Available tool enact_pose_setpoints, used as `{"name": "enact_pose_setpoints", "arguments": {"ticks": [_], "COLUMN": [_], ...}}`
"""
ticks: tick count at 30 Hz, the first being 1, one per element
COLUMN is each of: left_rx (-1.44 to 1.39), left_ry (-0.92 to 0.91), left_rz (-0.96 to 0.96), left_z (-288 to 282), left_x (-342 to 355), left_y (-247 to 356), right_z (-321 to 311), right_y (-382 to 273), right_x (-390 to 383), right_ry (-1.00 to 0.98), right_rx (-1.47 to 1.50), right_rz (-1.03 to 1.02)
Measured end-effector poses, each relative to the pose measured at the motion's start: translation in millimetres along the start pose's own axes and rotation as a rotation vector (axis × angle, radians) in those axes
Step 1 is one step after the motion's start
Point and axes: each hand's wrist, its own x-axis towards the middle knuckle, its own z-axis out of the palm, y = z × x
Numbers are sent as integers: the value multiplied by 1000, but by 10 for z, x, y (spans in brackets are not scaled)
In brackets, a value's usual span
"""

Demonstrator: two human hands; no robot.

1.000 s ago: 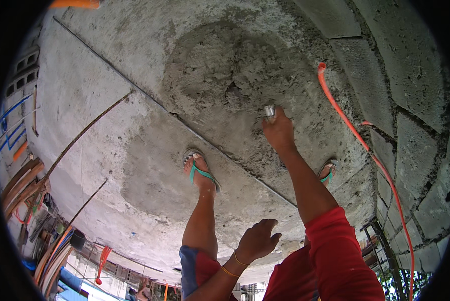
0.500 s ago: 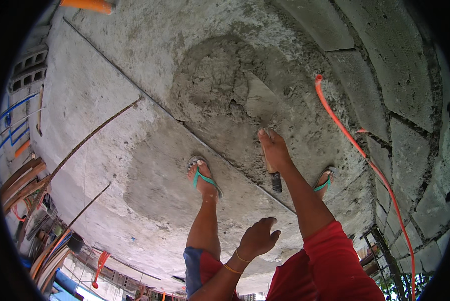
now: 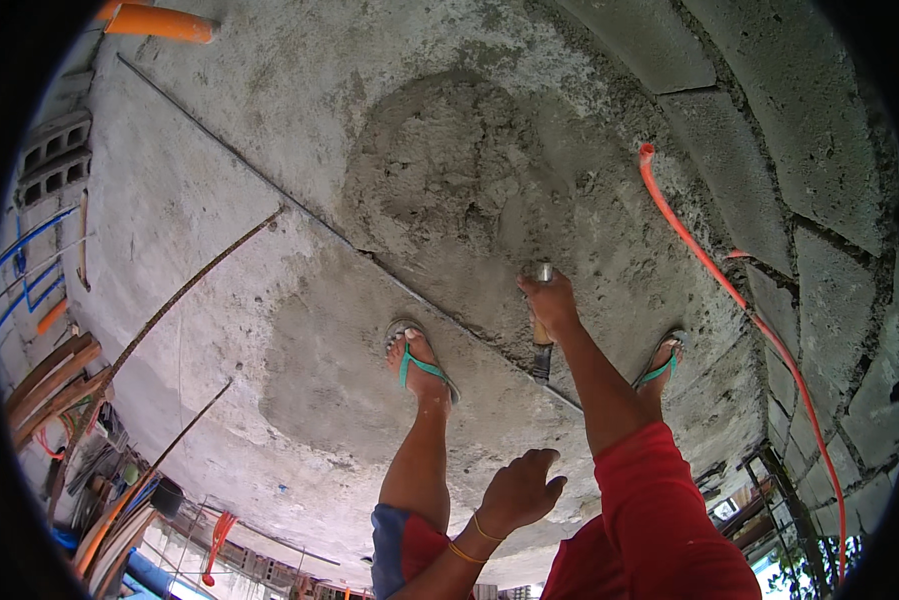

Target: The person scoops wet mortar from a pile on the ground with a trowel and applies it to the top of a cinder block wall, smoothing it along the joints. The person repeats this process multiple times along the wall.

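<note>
My right hand [image 3: 551, 302] is closed around the handle of a trowel [image 3: 541, 350], its butt pointing back toward me. The blade reaches forward into wet grey mortar [image 3: 434, 165] and is hard to make out against it. That mortar lies as a rough, lumpy mound on the concrete floor. Nearer to me, my left hand [image 3: 519, 492] hangs empty over the floor, fingers loosely bent and thumb apart. Two bands circle its wrist.
A thin metal rod [image 3: 349, 240] crosses the floor diagonally in front of my sandaled left foot [image 3: 417, 362]. An orange hose [image 3: 709, 265] runs along the block wall [image 3: 819, 180] at right. Rusty rebar [image 3: 184, 290], wood planks [image 3: 54, 385] and hollow blocks [image 3: 54, 160] are at left.
The trowel blade, plainly visible on the mortar's right side before, now blends in or is tilted out of sight. My right hand has shifted slightly; the left stays low and empty.
</note>
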Motion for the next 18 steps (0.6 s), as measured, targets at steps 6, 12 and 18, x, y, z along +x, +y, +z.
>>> {"name": "enact_pose_setpoints", "arguments": {"ticks": [6, 12, 18], "left_rx": [57, 10, -148], "left_ry": [-10, 132, 354], "left_rz": [-42, -101, 27], "left_z": [10, 30, -46], "left_x": [-17, -142, -1018], "left_y": [35, -255, 128], "right_z": [-222, -424, -1141], "right_y": [-550, -1014, -1718], "right_x": [-218, -822, -2836], "right_ry": [-200, -336, -502], "right_rx": [-55, -192, -213], "right_rz": [-23, -112, -228]}}
